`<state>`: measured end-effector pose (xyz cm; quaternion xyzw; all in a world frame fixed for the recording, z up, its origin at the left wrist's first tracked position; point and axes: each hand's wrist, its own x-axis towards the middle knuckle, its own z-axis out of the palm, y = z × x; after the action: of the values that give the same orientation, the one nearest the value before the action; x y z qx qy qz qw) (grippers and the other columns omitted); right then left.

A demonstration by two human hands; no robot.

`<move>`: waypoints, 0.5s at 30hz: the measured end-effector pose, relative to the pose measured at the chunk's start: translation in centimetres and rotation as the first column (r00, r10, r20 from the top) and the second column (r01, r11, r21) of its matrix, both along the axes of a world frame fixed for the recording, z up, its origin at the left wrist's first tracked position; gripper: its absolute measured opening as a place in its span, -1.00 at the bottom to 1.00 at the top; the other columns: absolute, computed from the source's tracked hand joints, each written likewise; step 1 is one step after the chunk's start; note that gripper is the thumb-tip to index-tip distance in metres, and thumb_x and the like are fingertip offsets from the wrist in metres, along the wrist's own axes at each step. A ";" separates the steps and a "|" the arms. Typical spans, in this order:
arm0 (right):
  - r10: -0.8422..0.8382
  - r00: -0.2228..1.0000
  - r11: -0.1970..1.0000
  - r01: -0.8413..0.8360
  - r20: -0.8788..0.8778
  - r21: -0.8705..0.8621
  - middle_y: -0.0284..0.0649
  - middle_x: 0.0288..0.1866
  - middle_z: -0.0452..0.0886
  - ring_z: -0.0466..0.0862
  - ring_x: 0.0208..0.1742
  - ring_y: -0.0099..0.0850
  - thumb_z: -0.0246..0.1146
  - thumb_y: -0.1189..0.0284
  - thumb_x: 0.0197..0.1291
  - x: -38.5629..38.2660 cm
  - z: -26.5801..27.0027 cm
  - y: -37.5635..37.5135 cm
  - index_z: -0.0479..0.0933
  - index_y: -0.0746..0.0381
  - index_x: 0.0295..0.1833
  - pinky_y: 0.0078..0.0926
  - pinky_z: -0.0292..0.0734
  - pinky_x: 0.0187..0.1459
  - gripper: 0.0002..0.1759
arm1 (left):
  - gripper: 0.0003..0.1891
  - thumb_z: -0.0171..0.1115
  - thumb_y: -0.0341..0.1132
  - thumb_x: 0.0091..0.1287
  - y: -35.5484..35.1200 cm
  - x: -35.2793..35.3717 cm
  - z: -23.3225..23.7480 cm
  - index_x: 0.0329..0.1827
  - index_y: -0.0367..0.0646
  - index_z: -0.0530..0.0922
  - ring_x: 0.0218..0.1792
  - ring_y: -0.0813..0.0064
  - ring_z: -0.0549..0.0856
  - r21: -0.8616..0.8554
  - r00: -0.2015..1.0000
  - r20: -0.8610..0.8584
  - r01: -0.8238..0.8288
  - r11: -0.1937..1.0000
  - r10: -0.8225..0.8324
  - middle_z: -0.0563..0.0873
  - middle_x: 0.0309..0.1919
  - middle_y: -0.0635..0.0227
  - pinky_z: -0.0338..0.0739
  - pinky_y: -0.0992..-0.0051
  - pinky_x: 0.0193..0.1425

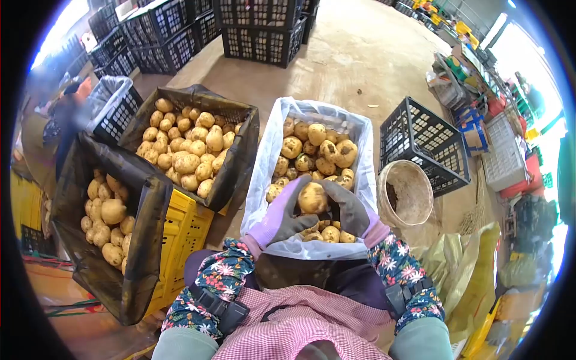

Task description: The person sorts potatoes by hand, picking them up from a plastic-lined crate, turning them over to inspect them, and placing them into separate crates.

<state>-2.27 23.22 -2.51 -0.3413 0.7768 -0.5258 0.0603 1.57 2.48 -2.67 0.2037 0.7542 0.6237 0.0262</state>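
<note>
Between my two gloved hands is a round, dirt-flecked potato (313, 198), held above a crate lined with white plastic (261, 174). My left hand (285, 213), in a purple and grey glove, curves around the potato's left side. On its right side, the fingers of my right hand (351, 210) press against it. Beneath and beyond the hands, loose potatoes (316, 135) fill part of the lined crate, several with dark soil patches. The palms and the potato's underside are hidden.
Left stand two dark-lined crates of potatoes (187, 147) (108, 219), one on a yellow crate (180, 231). A wicker basket (414, 186) and black crate (423, 144) stand right. Stacked black crates (261, 45) are ahead; a person (45, 129) is far left.
</note>
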 end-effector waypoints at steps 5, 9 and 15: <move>-0.150 0.699 0.871 0.428 0.700 -0.241 -0.28 0.00 0.59 0.58 -0.07 -0.56 -0.01 0.45 0.44 3.4 2.0 -1.3 0.43 0.35 0.22 -0.58 0.53 0.00 -0.67 | -0.07 0.47 -0.51 0.06 1.7 2.3 -1.0 0.49 -0.26 0.08 0.42 0.34 0.25 0.213 0.981 0.175 -0.126 0.969 0.089 0.27 0.40 0.14 0.19 0.40 0.47; -0.367 0.796 0.914 0.405 0.482 0.027 -0.37 -0.14 0.60 0.55 -0.22 -0.64 0.08 0.31 0.42 2.3 2.2 -1.6 0.46 0.37 0.18 -0.62 0.52 -0.12 -0.61 | -0.09 0.47 -0.48 0.08 1.8 3.4 1.3 0.48 -0.23 0.10 0.35 0.41 0.32 -0.066 0.979 0.073 -0.183 0.981 0.188 0.29 0.36 0.19 0.32 0.44 0.38; -0.194 0.970 0.953 0.222 -0.146 0.207 0.15 0.01 0.58 0.61 0.08 0.00 0.24 0.08 0.24 3.8 3.4 -2.0 0.27 0.23 0.35 -0.25 0.50 0.06 -0.31 | -0.17 0.39 -0.56 0.08 2.8 3.3 1.7 0.43 -0.20 0.15 0.25 0.43 0.39 0.122 0.867 0.478 -0.228 0.966 0.144 0.38 0.22 0.25 0.36 0.48 0.30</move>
<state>1.50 21.25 0.92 -0.2806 0.8645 -0.4169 -0.0064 4.89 5.32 -0.95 -0.0239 0.6846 0.7172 0.1279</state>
